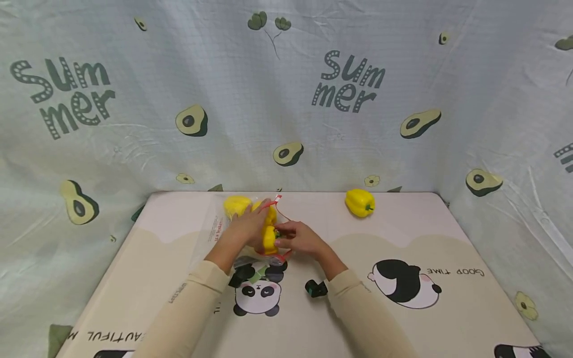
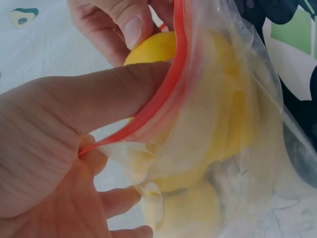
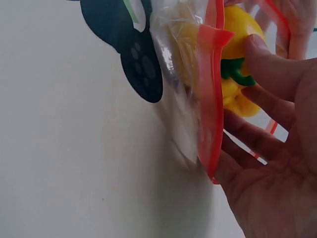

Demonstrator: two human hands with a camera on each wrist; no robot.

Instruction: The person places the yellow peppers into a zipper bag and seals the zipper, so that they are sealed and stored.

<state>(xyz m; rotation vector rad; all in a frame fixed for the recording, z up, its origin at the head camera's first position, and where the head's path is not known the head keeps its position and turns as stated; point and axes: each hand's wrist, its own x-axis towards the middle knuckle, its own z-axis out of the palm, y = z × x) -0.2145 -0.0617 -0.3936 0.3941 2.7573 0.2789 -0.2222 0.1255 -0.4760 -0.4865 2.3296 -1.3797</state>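
A clear plastic zip bag (image 1: 218, 226) with a red edge lies on the table, its mouth toward the right. Yellow bell peppers (image 1: 237, 204) show through its plastic. My left hand (image 1: 246, 229) holds the bag's mouth, the thumb inside the red edge (image 2: 171, 87) and the fingers on the outer side. At that mouth my right hand (image 1: 303, 239) grips a yellow bell pepper (image 1: 269, 240) between thumb and fingers. The pepper's green stem (image 3: 237, 72) points out toward the right palm. Part of this pepper is behind the red edge in the right wrist view.
Another yellow bell pepper (image 1: 360, 203) lies at the table's far edge, right of the bag. A small black object (image 1: 316, 288) lies beside the right forearm. The table (image 1: 349, 328) carries a printed cover with pandas, and a patterned curtain (image 1: 241, 99) hangs behind it.
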